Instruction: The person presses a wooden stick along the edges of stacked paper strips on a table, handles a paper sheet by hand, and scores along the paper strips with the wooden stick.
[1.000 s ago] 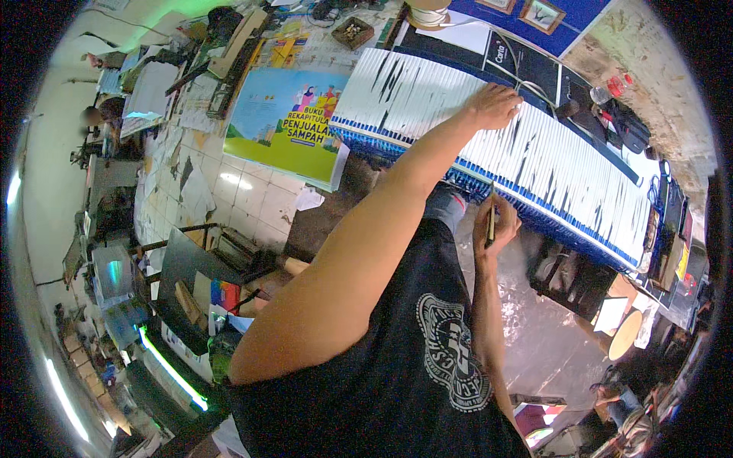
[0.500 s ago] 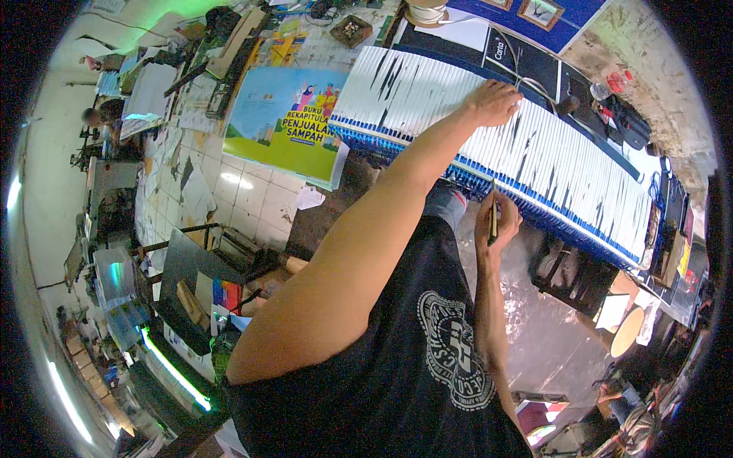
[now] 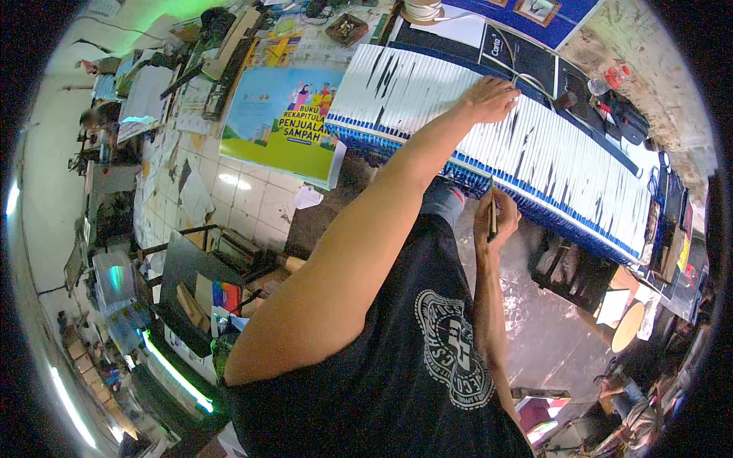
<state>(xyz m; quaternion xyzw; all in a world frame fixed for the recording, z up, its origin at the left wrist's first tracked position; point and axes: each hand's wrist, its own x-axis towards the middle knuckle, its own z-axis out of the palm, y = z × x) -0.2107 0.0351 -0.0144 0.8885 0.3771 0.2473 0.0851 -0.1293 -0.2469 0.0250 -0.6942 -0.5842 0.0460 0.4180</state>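
A long row of white-paged books with blue lower edges stands packed together, running across the upper right. My left hand rests on top of the row, its fingers lightly bent over the page edges. Below the row's near side, my right hand grips a slim knife-like tool. The tool's tip points up at the blue edges of the books. Its exact kind is too small to make out.
Left of the row lies a stack of blue-and-green printed covers. Behind the row are a spool of white cord and black boxes. A dark crate stands below the row's right part. Another person is at lower right.
Both hands stay in nearly the same places. The right hand with its tool has shifted very slightly; the whole view has moved a little.
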